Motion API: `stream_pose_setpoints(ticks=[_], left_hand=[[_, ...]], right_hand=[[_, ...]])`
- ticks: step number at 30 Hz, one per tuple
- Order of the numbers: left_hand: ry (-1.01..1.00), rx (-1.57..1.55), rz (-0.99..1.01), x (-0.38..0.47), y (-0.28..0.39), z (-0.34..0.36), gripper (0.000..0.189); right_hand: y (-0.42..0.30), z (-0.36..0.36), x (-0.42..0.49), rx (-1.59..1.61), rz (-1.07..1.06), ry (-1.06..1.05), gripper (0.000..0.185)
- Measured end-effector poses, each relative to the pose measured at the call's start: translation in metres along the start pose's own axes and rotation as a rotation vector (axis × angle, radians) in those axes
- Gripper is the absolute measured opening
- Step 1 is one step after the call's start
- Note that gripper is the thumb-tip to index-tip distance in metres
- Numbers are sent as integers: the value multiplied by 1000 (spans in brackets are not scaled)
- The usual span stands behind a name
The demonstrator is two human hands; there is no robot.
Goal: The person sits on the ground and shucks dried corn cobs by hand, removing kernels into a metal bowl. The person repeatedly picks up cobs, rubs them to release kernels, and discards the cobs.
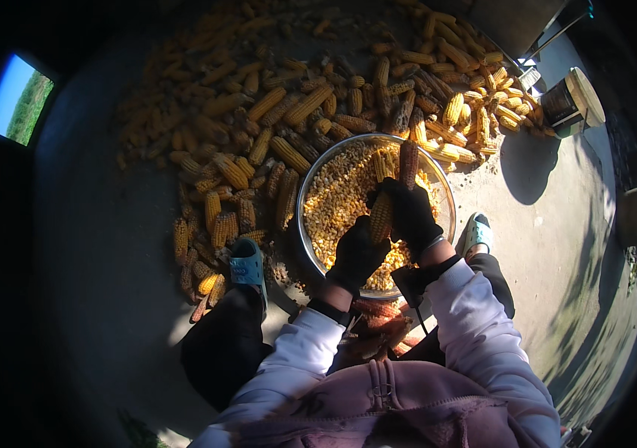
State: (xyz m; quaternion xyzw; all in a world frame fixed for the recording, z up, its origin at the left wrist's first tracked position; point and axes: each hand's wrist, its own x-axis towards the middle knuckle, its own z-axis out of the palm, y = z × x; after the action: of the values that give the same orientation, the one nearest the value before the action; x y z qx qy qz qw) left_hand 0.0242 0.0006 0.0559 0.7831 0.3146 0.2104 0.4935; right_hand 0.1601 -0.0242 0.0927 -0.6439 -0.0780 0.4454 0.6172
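A round metal-rimmed basin (pixel 303 235) full of loose corn kernels (pixel 332 193) stands between my feet. Over it, my left hand (pixel 359 251), in a black glove, grips the lower end of a yellow corn cob (pixel 381 218). My right hand (pixel 412 215), gloved in black too, is closed around a reddish, bare-looking cob (pixel 408 162) that points away from me, and presses against the yellow cob. Another yellow ear (pixel 383 163) shows just beyond the right hand's fingers; whether it is held or lies on the kernels, I cannot tell.
A large heap of corn cobs (pixel 307 103) spreads beyond and left of the basin. Reddish stripped cobs (pixel 380 316) lie at its near side. A bucket (pixel 570 103) stands at the upper right, another container (pixel 635 215) at the far right. My clog-shod feet flank the basin.
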Motion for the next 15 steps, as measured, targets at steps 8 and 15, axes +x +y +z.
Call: stream_pose_setpoints(ticks=[8,15], left_hand=[[36,124,-80,3,12,-3,43],[-33,97,-154,10,17,-11,47]], right_hand=[[14,2,6,86,-184,-155,29],[1,6,2,-222,-125,90,29]])
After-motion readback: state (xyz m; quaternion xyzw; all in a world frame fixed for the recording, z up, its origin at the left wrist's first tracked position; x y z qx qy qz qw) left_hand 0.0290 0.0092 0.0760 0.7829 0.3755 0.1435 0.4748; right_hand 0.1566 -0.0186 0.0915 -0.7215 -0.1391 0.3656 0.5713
